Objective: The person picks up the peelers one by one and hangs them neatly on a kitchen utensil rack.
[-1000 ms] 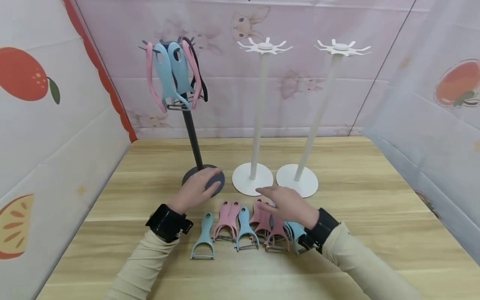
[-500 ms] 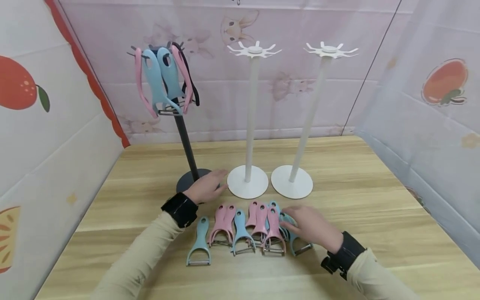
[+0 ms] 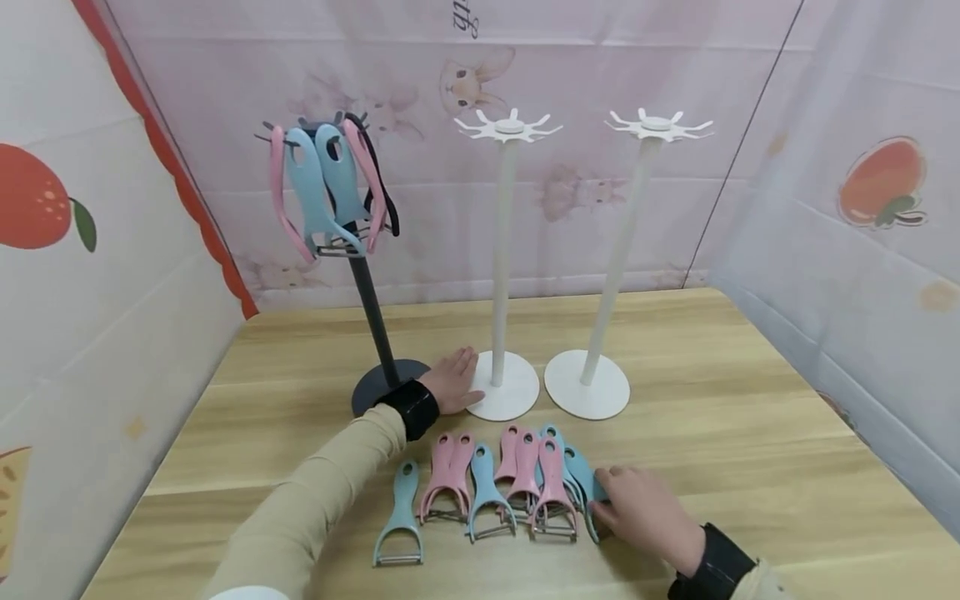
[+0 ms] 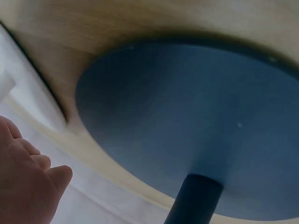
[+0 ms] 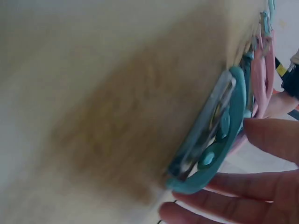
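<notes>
In the head view my left hand [image 3: 452,382] reaches past the black stand's base [image 3: 367,390] and touches the left edge of the middle white stand's base [image 3: 517,400]; its fingers look straight. My right hand [image 3: 647,512] pinches a blue peeler [image 3: 581,475] at the right end of a row of peelers. In the right wrist view that blue peeler [image 5: 238,98] is tipped on its side between thumb and fingers. Beside it lie pink peelers [image 3: 552,471] and other blue ones, such as the blue peeler [image 3: 483,479] mid-row and one [image 3: 405,492] at the left end.
Pink, blue and black peelers [image 3: 306,179] hang from the hooks of the black stand [image 3: 369,300]. Two white stands, the middle one [image 3: 504,250] and the right one [image 3: 622,250], bear nothing on their hooks. Printed cloth walls [image 3: 420,208] enclose the wooden table [image 3: 675,375].
My left hand has moved right from the black stand's base to the middle white base. My right hand has moved from above the peelers to the rightmost blue peeler and pinches it, tipping it.
</notes>
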### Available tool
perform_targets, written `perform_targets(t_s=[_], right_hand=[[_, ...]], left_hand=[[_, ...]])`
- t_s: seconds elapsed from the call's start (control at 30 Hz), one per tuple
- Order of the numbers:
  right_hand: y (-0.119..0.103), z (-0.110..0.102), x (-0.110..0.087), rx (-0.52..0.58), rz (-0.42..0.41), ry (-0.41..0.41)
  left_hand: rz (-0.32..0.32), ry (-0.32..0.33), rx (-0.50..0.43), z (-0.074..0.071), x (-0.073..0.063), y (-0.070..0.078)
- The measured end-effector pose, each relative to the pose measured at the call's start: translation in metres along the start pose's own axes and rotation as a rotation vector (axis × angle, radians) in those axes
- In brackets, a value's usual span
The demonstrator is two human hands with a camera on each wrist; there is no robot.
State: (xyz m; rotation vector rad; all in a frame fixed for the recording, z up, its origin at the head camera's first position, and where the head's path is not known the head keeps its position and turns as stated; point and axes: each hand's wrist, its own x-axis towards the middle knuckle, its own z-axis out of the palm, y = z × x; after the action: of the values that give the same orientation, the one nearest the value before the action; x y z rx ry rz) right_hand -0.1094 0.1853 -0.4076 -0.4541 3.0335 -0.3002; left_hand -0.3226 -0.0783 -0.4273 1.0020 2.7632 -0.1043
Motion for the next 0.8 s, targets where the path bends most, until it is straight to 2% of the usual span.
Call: perform_targets(t_s=[0.13, 0.23, 0.4, 0.53, 0.67, 0.8], right_hand=[[-0.003, 0.002, -0.001, 0.027, 0.041, -0.004], [-0.006, 0.002, 0.001, 0.044, 0.067, -0.021], [-0.010, 0.001, 0.004, 0.024, 0.093, -0.030], [-0.013, 0.000, 0.008, -0.005, 0.110, -0.039], [-0.011, -0.004, 0.011, 0.036, 0.149, -0.062], [-0.006, -0.016, 0.015, 0.056, 0.153, -0.027]], left_hand=[[-0.027, 0.004, 0.005, 0.013, 0.009, 0.002], [-0.040, -0.034, -0.017, 0.019, 0.012, 0.002], [-0.048, -0.093, -0.048, 0.020, 0.010, 0.001], [-0.038, -0.089, -0.056, 0.021, 0.008, 0.000], [-0.044, -0.090, -0.068, 0.023, 0.008, 0.001], [-0.055, -0.083, -0.069, 0.024, 0.009, 0.001]])
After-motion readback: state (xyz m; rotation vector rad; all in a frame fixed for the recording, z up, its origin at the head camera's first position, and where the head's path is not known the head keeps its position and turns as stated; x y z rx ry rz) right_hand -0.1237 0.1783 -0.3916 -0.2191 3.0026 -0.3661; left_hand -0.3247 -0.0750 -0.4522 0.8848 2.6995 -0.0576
